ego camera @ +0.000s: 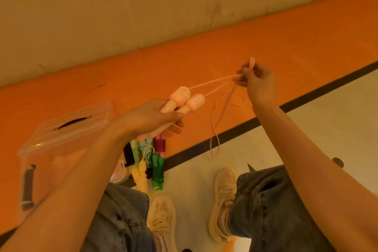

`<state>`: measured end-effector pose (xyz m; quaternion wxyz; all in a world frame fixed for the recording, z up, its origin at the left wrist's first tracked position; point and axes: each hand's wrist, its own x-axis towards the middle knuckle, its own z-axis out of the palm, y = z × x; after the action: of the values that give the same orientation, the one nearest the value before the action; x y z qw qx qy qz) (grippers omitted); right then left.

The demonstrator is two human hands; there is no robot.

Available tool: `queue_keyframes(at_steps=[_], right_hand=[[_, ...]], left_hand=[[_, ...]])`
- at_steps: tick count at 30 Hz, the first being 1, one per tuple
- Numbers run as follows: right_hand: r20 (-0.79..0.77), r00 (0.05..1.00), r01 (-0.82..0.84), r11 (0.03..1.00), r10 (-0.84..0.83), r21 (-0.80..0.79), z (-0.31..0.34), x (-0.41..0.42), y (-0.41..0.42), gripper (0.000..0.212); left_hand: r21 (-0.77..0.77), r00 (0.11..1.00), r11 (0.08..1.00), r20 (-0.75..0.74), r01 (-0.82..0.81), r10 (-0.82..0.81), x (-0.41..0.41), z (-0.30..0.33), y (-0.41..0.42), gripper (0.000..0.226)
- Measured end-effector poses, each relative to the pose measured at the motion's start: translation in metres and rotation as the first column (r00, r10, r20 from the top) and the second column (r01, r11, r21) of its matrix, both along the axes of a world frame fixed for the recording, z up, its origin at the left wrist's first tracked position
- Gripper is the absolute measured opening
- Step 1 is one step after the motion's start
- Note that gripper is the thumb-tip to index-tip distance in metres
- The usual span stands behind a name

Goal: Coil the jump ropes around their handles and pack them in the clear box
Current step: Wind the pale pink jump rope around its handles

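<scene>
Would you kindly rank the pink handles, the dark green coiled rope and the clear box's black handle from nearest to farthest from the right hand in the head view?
From the right hand:
1. Pink handles, to its left, gripped by the left hand.
2. Dark green coiled rope, on the floor below.
3. Black handle, far left on the clear box.

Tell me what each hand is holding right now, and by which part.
Left hand grips both pink handles together by their narrow ends. Right hand pinches the pink rope at a bend, the rest hanging loose.
</scene>
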<state>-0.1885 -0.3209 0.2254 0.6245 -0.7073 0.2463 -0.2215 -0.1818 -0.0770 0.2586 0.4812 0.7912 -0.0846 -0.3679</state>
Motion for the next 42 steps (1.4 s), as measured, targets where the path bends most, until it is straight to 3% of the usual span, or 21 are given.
queue_keyframes(at_steps=[2,3,4,6,8,10,11,12,14,16,18,20,23,24,26,28,31,33,37,39,42], right_hand=[[0.362,0.930,0.084,0.921,0.065,-0.380,0.017,0.002,0.007,0.017],[0.445,0.881,0.116,0.840,0.159,-0.529,0.023,0.003,0.010,0.016],[0.448,0.865,0.121,0.772,0.227,-0.624,0.027,0.004,0.014,0.016],[0.253,0.935,-0.018,0.746,0.249,-0.665,0.024,0.004,0.016,0.019],[-0.118,0.963,-0.267,0.810,0.241,-0.522,0.014,0.001,0.011,0.024],[-0.433,0.857,-0.425,0.859,0.281,-0.284,0.006,-0.005,0.001,0.024],[-0.504,0.807,-0.446,0.876,0.307,-0.181,0.005,-0.008,-0.003,0.022],[-0.517,0.784,-0.433,0.899,0.342,-0.062,0.005,-0.009,-0.007,0.018],[-0.393,0.825,-0.303,0.904,0.407,0.301,0.004,-0.011,-0.013,0.012],[-0.183,0.919,-0.159,0.751,0.350,0.641,0.003,-0.013,-0.020,0.011],[-0.070,0.979,-0.074,0.652,0.193,0.755,0.003,-0.013,-0.028,0.015],[-0.022,0.998,-0.027,0.716,0.059,0.698,0.007,-0.014,-0.034,0.012],[-0.011,0.999,-0.037,0.928,0.044,0.371,0.014,-0.017,-0.041,0.007],[-0.074,0.993,-0.068,0.962,0.090,0.265,0.016,-0.019,-0.042,0.007],[-0.396,0.899,-0.200,0.980,0.189,0.013,0.017,-0.027,-0.043,0.014],[-0.635,0.749,-0.391,0.901,0.191,-0.190,0.014,-0.034,-0.041,0.022],[-0.556,0.784,-0.511,0.795,0.277,-0.325,0.015,-0.039,-0.029,0.023],[-0.501,0.780,-0.595,0.692,0.375,-0.409,0.021,-0.038,-0.019,0.040],[-0.496,0.625,-0.780,0.509,0.603,-0.364,0.025,-0.034,0.001,0.086],[-0.430,0.549,-0.836,0.486,0.717,-0.256,0.026,-0.030,0.006,0.085],[-0.352,0.575,-0.817,0.547,0.739,-0.186,0.026,-0.025,0.006,0.049]], left_hand=[[-0.012,0.997,1.000,0.065,-0.028,0.029,0.003,-0.004,-0.009,0.022],[-0.024,0.995,0.998,0.088,-0.050,0.051,0.006,-0.006,-0.013,0.025],[-0.031,0.991,0.996,0.102,-0.078,0.081,0.008,-0.007,-0.015,0.027],[-0.015,0.986,0.992,0.111,-0.126,0.127,0.013,-0.010,-0.015,0.028],[0.027,0.987,0.992,0.103,-0.124,0.120,0.016,-0.013,-0.011,0.028],[0.048,0.993,0.996,0.095,-0.079,0.074,0.016,-0.016,-0.006,0.028],[0.056,0.994,0.997,0.099,-0.054,0.048,0.016,-0.016,-0.005,0.027],[0.068,0.993,0.997,0.110,-0.037,0.030,0.015,-0.015,-0.005,0.025],[0.102,0.989,0.994,0.149,-0.030,0.014,0.015,-0.015,-0.006,0.021],[0.121,0.980,0.992,0.199,-0.036,0.012,0.016,-0.015,-0.009,0.016],[0.092,0.974,0.995,0.225,-0.030,0.009,0.017,-0.015,-0.012,0.011],[0.080,0.970,0.996,0.238,0.034,-0.052,0.013,-0.015,-0.018,0.013],[0.084,0.959,0.988,0.240,0.133,-0.149,0.006,-0.018,-0.031,0.018],[0.080,0.962,0.988,0.231,0.133,-0.148,0.005,-0.019,-0.034,0.021],[0.065,0.976,0.993,0.189,0.098,-0.109,0.005,-0.019,-0.037,0.030],[0.060,0.982,0.995,0.162,0.085,-0.094,0.008,-0.019,-0.036,0.035],[0.116,0.966,0.981,0.190,0.155,-0.175,0.011,-0.019,-0.034,0.021],[0.154,0.945,0.967,0.226,0.203,-0.235,0.011,-0.019,-0.033,0.016],[0.065,0.952,0.971,0.192,0.230,-0.238,0.010,-0.015,-0.032,0.006],[0.032,0.958,0.973,0.170,0.227,-0.229,0.011,-0.013,-0.032,0.011],[0.019,0.970,0.974,0.089,0.224,-0.225,0.011,-0.013,-0.029,0.016]])
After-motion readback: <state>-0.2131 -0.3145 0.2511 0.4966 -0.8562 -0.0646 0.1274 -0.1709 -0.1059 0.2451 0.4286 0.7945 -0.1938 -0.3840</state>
